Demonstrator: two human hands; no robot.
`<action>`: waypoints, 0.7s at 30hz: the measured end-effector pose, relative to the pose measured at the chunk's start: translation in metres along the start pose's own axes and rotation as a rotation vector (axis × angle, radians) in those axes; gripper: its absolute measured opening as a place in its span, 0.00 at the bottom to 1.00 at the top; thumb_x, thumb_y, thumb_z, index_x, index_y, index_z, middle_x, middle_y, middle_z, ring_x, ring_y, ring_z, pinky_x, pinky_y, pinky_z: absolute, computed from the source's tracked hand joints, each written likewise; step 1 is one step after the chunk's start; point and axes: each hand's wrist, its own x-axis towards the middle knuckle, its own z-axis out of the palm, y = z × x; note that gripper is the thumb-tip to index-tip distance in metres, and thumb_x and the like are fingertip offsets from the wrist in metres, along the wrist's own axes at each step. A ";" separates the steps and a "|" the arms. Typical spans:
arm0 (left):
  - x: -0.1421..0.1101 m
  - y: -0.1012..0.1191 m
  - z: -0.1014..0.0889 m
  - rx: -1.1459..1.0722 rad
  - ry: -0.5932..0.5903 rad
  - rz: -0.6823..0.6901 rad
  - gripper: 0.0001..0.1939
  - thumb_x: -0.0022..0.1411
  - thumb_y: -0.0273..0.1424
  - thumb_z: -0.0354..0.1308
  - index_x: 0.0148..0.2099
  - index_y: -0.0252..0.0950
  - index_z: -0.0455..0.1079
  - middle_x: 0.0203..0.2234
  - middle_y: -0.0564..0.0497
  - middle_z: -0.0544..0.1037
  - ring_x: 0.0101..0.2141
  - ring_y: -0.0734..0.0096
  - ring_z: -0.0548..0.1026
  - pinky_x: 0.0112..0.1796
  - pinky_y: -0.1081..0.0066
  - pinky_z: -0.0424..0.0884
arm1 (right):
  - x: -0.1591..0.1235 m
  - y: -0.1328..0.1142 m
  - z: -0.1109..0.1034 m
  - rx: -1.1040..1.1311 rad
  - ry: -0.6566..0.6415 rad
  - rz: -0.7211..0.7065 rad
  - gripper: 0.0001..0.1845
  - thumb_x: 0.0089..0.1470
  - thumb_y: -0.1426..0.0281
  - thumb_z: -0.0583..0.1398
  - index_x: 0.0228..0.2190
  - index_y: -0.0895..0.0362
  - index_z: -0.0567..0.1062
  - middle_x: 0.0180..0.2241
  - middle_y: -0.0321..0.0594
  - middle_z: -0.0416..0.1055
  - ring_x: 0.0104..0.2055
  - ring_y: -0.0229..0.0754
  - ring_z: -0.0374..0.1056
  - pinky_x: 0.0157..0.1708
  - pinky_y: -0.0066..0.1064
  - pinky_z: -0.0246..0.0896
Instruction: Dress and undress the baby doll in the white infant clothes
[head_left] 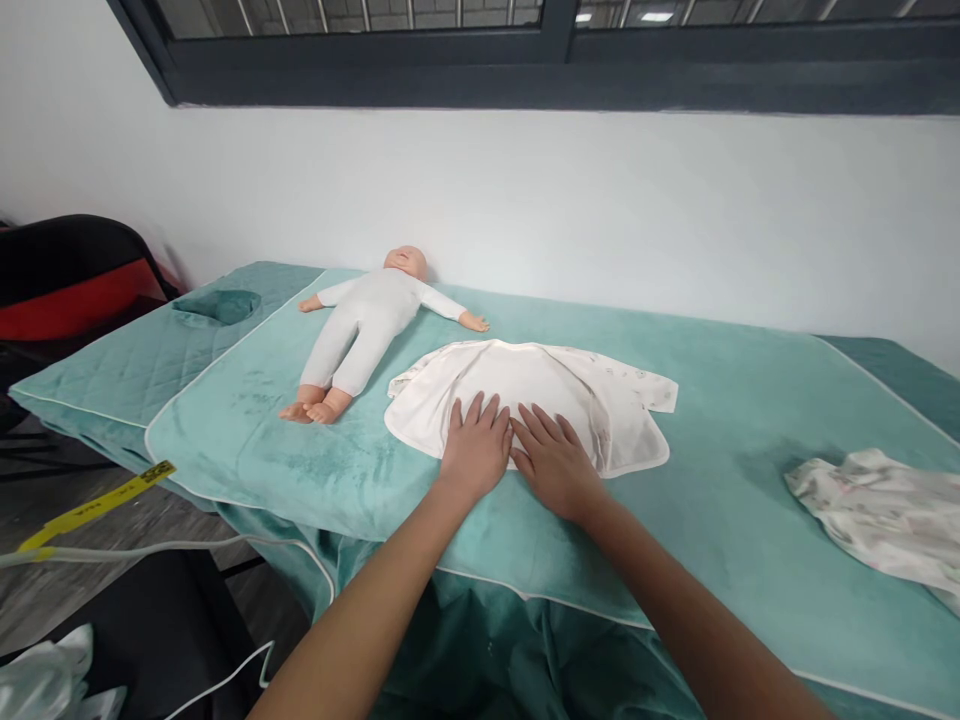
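Observation:
A small white baby top (517, 370) lies spread open on the green bed cover, with one printed sleeve reaching out to the right. My left hand (477, 445) rests palm down on its lower middle, fingers stretched out. Close beside it, my right hand (555, 455) lies flat on the same cloth, fingers apart. Neither hand grips the fabric. Behind and to the left, a baby doll (367, 315) in a white bodysuit lies on its back, arms spread and feet toward me.
The green cover (735, 400) spans the bed against a white wall. A crumpled printed cloth (885, 510) lies at the right. Down at the left are a black chair seat (165, 620), a pale cable (225, 542) and a yellow tag (105, 505). A dark window frame (480, 85) runs above.

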 end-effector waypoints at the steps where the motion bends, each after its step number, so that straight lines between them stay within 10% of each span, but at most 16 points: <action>1: -0.001 0.001 0.000 -0.002 0.000 0.001 0.25 0.72 0.37 0.37 0.64 0.39 0.63 0.66 0.48 0.60 0.67 0.54 0.53 0.65 0.43 0.48 | 0.000 0.000 0.000 0.000 -0.002 -0.001 0.27 0.66 0.62 0.45 0.62 0.57 0.65 0.67 0.43 0.53 0.70 0.50 0.46 0.66 0.49 0.42; 8: -0.009 -0.004 -0.013 -0.218 0.034 -0.006 0.21 0.71 0.34 0.40 0.60 0.41 0.68 0.61 0.51 0.69 0.64 0.64 0.62 0.65 0.53 0.55 | -0.008 -0.005 -0.002 0.002 -0.019 -0.012 0.27 0.67 0.61 0.44 0.62 0.56 0.64 0.68 0.41 0.51 0.70 0.50 0.45 0.66 0.49 0.41; 14: 0.001 -0.075 -0.052 -0.282 0.346 -0.245 0.24 0.61 0.20 0.45 0.57 0.35 0.69 0.56 0.47 0.73 0.58 0.68 0.67 0.62 0.66 0.62 | -0.012 -0.006 -0.003 0.010 -0.005 -0.037 0.27 0.67 0.61 0.44 0.61 0.55 0.66 0.67 0.41 0.51 0.70 0.50 0.46 0.66 0.49 0.41; 21: 0.033 -0.140 -0.066 -0.027 -0.153 -0.341 0.19 0.61 0.27 0.49 0.53 0.37 0.71 0.47 0.44 0.78 0.47 0.58 0.75 0.50 0.63 0.70 | -0.011 -0.006 -0.004 0.027 -0.013 -0.027 0.26 0.67 0.61 0.45 0.61 0.53 0.65 0.67 0.39 0.51 0.70 0.49 0.46 0.66 0.49 0.42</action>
